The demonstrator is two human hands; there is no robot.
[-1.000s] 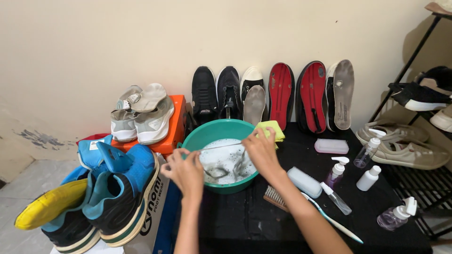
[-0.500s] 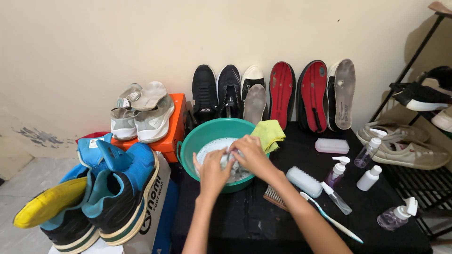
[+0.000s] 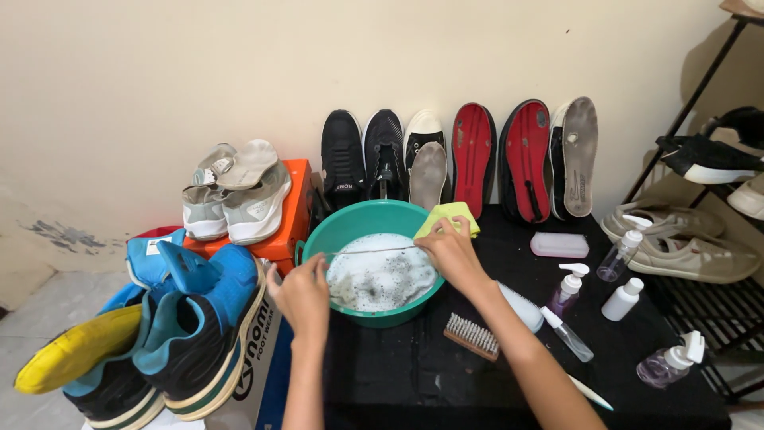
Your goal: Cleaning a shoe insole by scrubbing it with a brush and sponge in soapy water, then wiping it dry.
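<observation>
A green basin (image 3: pixel 342 231) of soapy, foamy water stands on a black table (image 3: pixel 414 374). A thin pale shoelace (image 3: pixel 374 251) is stretched taut across the basin above the foam. My left hand (image 3: pixel 301 293) pinches its left end at the basin's near-left rim. My right hand (image 3: pixel 450 251) holds the other end at the right rim. A yellow cloth (image 3: pixel 450 215) hangs over the far right rim, just behind my right hand.
A scrub brush (image 3: pixel 472 336), a white brush (image 3: pixel 521 306), a toothbrush (image 3: pixel 590 392), a pink soap bar (image 3: pixel 559 244) and several spray bottles (image 3: pixel 569 288) lie on the right. Shoes and insoles (image 3: pixel 469 155) lean against the wall. Blue sneakers (image 3: pixel 187 318) and an orange box (image 3: pixel 282 231) sit left. A shoe rack (image 3: pixel 716 175) stands right.
My hands were together over the foam half a second ago. They have moved apart to opposite rims, pulling the lace straight between them.
</observation>
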